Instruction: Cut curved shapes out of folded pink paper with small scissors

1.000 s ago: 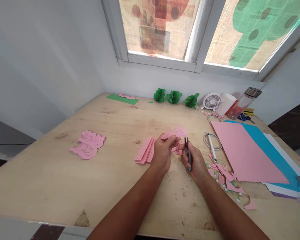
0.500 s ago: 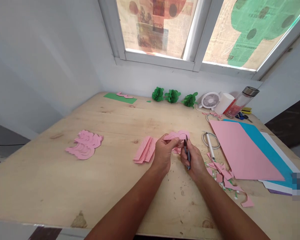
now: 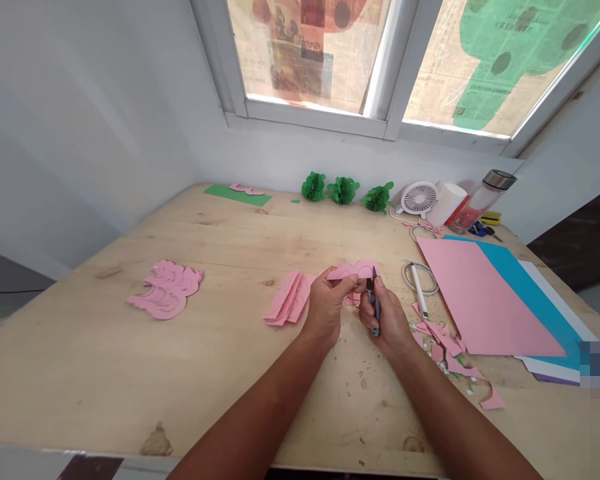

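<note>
My left hand (image 3: pixel 327 297) pinches a folded piece of pink paper (image 3: pixel 351 270) with rounded, wavy outlines, held just above the table. In my right hand (image 3: pixel 387 310) is a pair of dark scissors (image 3: pixel 377 313) with grey handles. Their pointed blades are at the right end of the pink paper, and my fingers partly hide the handles. Close to my left wrist lies a stack of folded pink paper strips (image 3: pixel 286 300). Further left rests a pile of scalloped pink cutouts (image 3: pixel 167 290). More pink paper shows on the table between my hands.
Pink scraps (image 3: pixel 447 340) and a white pen (image 3: pixel 420 291) lie right of my hand. Beyond them are coloured sheets (image 3: pixel 490 300). Along the back stand green paper trees (image 3: pixel 343 190), a small fan (image 3: pixel 420 198), a white roll (image 3: pixel 445 205) and a bottle (image 3: pixel 483 202).
The view has shifted slightly. Both hands keep nearly the same place on the pink paper, with the scissors still at its right end.
</note>
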`<action>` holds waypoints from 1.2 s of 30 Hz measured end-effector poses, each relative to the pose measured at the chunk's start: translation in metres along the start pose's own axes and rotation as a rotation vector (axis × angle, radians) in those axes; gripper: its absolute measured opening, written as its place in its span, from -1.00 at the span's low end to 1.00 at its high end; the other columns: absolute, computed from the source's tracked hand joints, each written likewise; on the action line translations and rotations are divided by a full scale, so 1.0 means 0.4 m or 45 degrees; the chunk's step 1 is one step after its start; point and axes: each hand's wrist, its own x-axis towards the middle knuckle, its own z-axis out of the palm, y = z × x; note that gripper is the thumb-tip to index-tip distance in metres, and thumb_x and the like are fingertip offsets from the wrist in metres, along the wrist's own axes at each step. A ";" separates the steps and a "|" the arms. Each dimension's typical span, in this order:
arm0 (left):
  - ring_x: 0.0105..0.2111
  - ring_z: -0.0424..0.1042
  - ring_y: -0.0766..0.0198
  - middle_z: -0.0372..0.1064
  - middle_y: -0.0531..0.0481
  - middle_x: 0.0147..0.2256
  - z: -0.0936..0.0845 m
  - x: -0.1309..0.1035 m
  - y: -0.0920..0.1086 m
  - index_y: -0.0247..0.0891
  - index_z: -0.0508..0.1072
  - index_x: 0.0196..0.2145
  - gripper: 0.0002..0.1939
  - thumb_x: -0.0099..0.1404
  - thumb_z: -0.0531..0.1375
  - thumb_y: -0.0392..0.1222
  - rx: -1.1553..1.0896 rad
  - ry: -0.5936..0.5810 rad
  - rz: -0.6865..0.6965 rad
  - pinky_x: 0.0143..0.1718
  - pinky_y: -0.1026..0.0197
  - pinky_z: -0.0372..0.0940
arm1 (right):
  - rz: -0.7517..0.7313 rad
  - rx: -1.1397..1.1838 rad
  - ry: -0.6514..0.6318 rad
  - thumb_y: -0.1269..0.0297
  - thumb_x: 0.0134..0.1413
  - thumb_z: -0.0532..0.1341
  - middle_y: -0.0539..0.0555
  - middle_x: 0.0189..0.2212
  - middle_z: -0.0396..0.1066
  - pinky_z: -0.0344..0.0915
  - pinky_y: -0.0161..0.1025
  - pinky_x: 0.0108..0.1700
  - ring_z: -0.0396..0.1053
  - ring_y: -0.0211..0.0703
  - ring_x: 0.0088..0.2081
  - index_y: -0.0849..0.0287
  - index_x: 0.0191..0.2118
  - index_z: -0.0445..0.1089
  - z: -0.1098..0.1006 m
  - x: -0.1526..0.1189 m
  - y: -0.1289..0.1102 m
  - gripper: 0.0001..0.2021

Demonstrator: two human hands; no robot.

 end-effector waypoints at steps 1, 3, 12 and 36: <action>-0.41 0.36 0.30 0.40 -0.04 -0.46 0.001 0.000 0.001 -0.33 0.40 -0.47 -0.87 0.00 0.25 -0.23 -0.005 0.003 -0.004 -0.22 0.20 0.24 | -0.007 -0.009 -0.001 -0.06 0.05 0.08 -0.14 -0.76 0.05 -0.23 -0.40 -0.72 -0.14 -0.46 -0.78 0.20 -0.56 0.23 0.000 0.000 0.000 -0.59; -0.42 0.37 0.30 0.40 -0.04 -0.47 0.003 -0.001 0.003 -0.33 0.40 -0.48 -0.86 -0.02 0.26 -0.23 -0.016 0.013 -0.013 -0.22 0.20 0.24 | -0.013 -0.025 0.007 -0.06 0.04 0.09 -0.15 -0.77 0.05 -0.23 -0.40 -0.73 -0.14 -0.45 -0.78 0.20 -0.55 0.24 0.000 0.000 -0.001 -0.60; -0.45 0.36 0.32 0.40 -0.02 -0.50 0.004 -0.003 0.006 -0.34 0.40 -0.48 -0.87 -0.01 0.26 -0.26 -0.050 -0.015 -0.011 -0.25 0.20 0.23 | -0.007 -0.010 0.009 -0.04 0.05 0.09 -0.15 -0.78 0.04 -0.24 -0.41 -0.72 -0.15 -0.46 -0.78 0.21 -0.53 0.26 0.000 -0.002 -0.004 -0.61; -0.46 0.31 0.32 0.33 0.01 -0.53 0.001 -0.001 -0.002 -0.33 0.42 -0.50 -0.88 0.01 0.26 -0.22 -0.021 -0.033 -0.037 -0.29 0.22 0.22 | -0.027 0.016 -0.019 -0.01 0.07 0.10 -0.15 -0.77 0.03 -0.25 -0.39 -0.70 -0.16 -0.45 -0.77 0.22 -0.49 0.31 0.001 -0.006 -0.003 -0.64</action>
